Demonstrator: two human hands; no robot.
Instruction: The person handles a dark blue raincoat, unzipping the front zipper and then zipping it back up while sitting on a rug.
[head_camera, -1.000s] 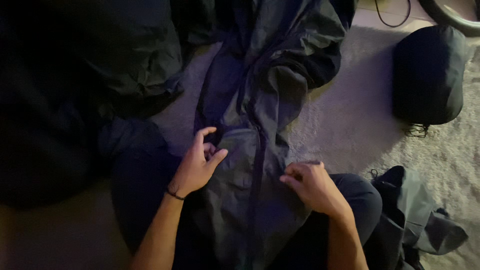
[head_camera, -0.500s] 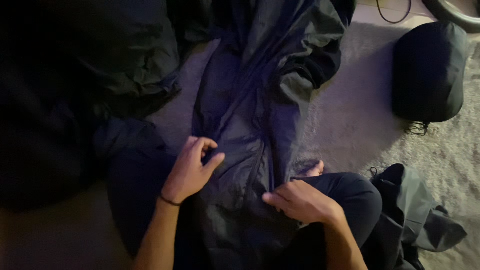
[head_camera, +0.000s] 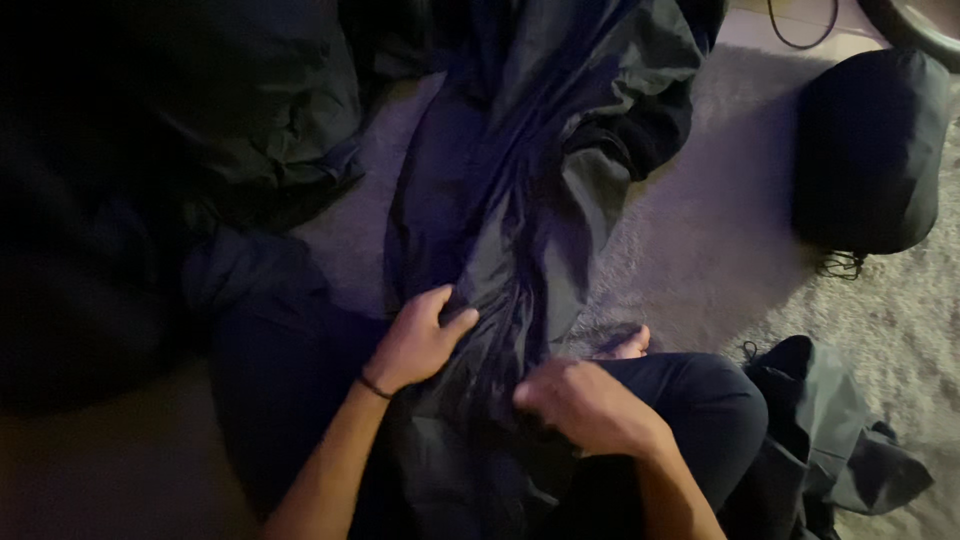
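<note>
Both hands have slid closer, left hand (head_camera: 418, 340) and right hand (head_camera: 580, 405) each clamped on the dark jacket (head_camera: 520, 200), which stretches lengthwise away from them.

A single head-worn camera looks steeply down from the person's own position onto their lap and the carpet (head_camera: 690, 250) ahead, with the forearms entering from the bottom edge and the far floor at the top of the frame. The view is close: the left hand (head_camera: 415, 340) and right hand (head_camera: 580, 400) sit in the lower centre, the dark jacket (head_camera: 520, 200) runs up the middle away from the lens, and a dark rounded bag (head_camera: 870, 150) lies at upper right. No second view is provided, so no overlap applies; lighting is dim and the left side is largely in shadow.
</note>
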